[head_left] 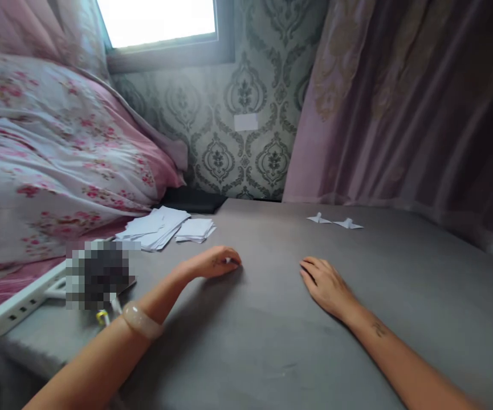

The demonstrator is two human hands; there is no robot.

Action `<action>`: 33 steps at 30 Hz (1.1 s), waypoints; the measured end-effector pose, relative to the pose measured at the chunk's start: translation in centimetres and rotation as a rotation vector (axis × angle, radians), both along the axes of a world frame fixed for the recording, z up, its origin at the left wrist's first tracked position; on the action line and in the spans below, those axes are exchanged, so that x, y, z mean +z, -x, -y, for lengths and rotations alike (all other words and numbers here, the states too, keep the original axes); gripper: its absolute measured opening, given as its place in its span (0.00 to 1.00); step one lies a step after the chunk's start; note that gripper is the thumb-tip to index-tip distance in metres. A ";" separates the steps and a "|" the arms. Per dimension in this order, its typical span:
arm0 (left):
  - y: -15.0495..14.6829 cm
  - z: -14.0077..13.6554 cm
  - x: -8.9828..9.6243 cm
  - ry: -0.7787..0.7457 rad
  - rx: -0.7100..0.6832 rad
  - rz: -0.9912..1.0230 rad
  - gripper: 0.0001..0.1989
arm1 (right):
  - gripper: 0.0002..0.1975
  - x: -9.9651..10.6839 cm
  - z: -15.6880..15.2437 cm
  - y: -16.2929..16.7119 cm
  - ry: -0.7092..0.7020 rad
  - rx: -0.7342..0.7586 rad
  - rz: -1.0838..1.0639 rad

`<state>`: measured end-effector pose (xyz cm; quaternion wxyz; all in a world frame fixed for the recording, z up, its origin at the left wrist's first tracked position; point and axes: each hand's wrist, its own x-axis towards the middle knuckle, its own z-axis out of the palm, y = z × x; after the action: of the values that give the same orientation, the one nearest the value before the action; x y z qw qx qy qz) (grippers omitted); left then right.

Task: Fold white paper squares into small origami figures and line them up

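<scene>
The left grip [220, 262] is resting on the matt grey worktop [267, 319], fingers curled towards the thumb, any hold being impossible to tell, while the right grip [323, 282] is lying palm down, loosely spread, holding nothing visible. Beyond and left of the left grip, a larger paper stack [156, 225] and a smaller paper stack [195, 229] are lying before a flat black slab [192, 200], with a rigid white power strip [19, 310] running farther left. Beyond the right grip, two creased, winged paper pieces [349, 224] are sitting side by side, near the draped curtain [357, 142].
</scene>
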<state>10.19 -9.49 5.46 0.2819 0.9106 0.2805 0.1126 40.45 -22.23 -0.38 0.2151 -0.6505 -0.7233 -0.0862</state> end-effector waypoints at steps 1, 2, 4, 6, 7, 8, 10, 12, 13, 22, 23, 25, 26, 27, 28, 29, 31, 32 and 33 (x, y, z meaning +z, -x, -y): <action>0.8 -0.6 0.2 0.047 0.113 0.031 0.14 | 0.18 -0.1 -0.1 -0.1 -0.011 0.002 0.002; 1.6 -1.3 0.4 0.058 0.304 0.113 0.13 | 0.18 -0.3 -0.2 -0.1 -0.022 0.004 0.004; 3.5 -3.2 0.8 -0.012 0.505 0.190 0.16 | 0.18 -0.5 -0.3 -0.2 -0.039 0.005 0.014; 5.3 -5.3 1.2 -0.083 0.692 0.248 0.21 | 0.19 -0.7 -0.4 -0.3 -0.046 -0.004 0.023; 6.2 -6.3 1.3 -0.107 0.774 0.267 0.23 | 0.19 -0.8 -0.5 -0.3 -0.047 -0.009 0.026; 6.9 -7.2 1.4 -0.122 0.842 0.278 0.24 | 0.19 -0.9 -0.5 -0.4 -0.047 -0.013 0.026; 8.1 -8.7 1.5 -0.127 0.940 0.269 0.23 | 0.19 -1.2 -0.6 -0.5 -0.055 -0.016 0.024; 8.6 -9.8 1.3 -0.114 0.984 0.229 0.21 | 0.19 -1.4 -0.7 -0.6 -0.073 -0.011 0.020; 8.8 -10.3 1.1 -0.102 0.992 0.203 0.20 | 0.19 -1.4 -0.8 -0.7 -0.083 -0.007 0.019; 7.6 -11.1 -0.3 -0.020 0.782 0.049 0.33 | 0.19 -1.4 -0.8 -0.8 -0.070 0.002 0.010; 7.6 -11.0 -0.4 -0.008 0.751 0.040 0.34 | 0.19 -1.4 -0.8 -0.8 -0.072 0.003 0.006; 7.6 -11.0 -0.5 0.020 0.701 0.026 0.36 | 0.19 -1.3 -0.8 -0.8 -0.080 0.000 0.002; 7.7 -11.0 -0.6 0.034 0.682 0.020 0.37 | 0.19 -1.3 -0.8 -0.8 -0.081 -0.002 0.002; 7.8 -11.1 -0.6 0.046 0.669 0.016 0.37 | 0.19 -1.3 -0.8 -0.8 -0.083 -0.003 0.002; 7.9 -11.1 -0.6 0.056 0.659 0.013 0.37 | 0.19 -1.4 -0.8 -0.8 -0.084 -0.004 0.002; 8.0 -11.2 -0.6 0.064 0.653 0.010 0.38 | 0.19 -1.4 -0.8 -0.8 -0.085 -0.002 0.002; 8.3 -11.2 -0.5 0.078 0.647 0.006 0.38 | 0.19 -1.4 -0.8 -0.8 -0.085 -0.003 0.003; 8.3 -11.1 -0.4 0.083 0.646 0.005 0.39 | 0.19 -1.4 -0.8 -0.8 -0.083 -0.007 0.004; 8.4 -11.1 -0.3 0.089 0.647 0.004 0.39 | 0.19 -1.4 -0.8 -0.8 -0.080 -0.013 0.005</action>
<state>1.79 1.60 5.12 0.2714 0.7610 0.5592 0.1856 41.24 -21.40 -1.75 0.2386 -0.6459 -0.7155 -0.1178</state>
